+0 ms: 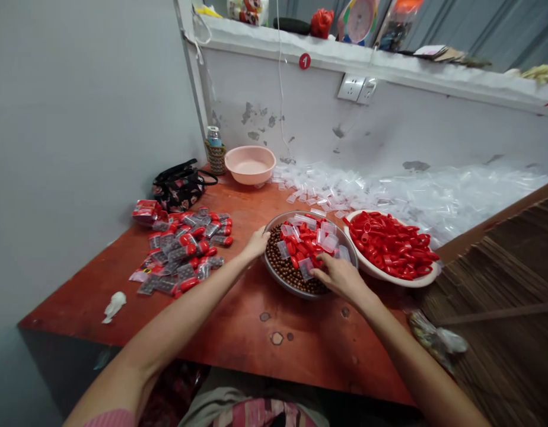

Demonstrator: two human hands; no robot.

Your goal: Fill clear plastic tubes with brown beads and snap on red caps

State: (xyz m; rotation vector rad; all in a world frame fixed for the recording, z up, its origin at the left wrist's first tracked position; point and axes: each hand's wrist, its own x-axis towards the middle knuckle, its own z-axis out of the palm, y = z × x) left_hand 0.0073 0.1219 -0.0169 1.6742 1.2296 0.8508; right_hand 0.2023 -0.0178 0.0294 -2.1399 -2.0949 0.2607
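Note:
A round metal bowl (280, 283) holds brown beads (285, 268), red caps (306, 237) and clear plastic sleeves (330, 243). My left hand (257, 243) is at the bowl's left rim, its fingers curled against the edge; whether it pinches anything beyond the rim is hidden. Over the bowl's right side, my right hand (338, 274) reaches in, with its thumb and fingers apart at a clear sleeve and the red caps. Just right of the bowl stands a white basin (367, 265) heaped with red caps (392, 246).
Filled packets with red caps (185, 249) lie on the left of the red table (238, 320). Behind are a black floral bag (178, 188), a pink basin (250, 165) and a heap of clear sleeves (434, 198). Cardboard (500, 296) stands at the right; crumpled tissue (115, 305) lies front left.

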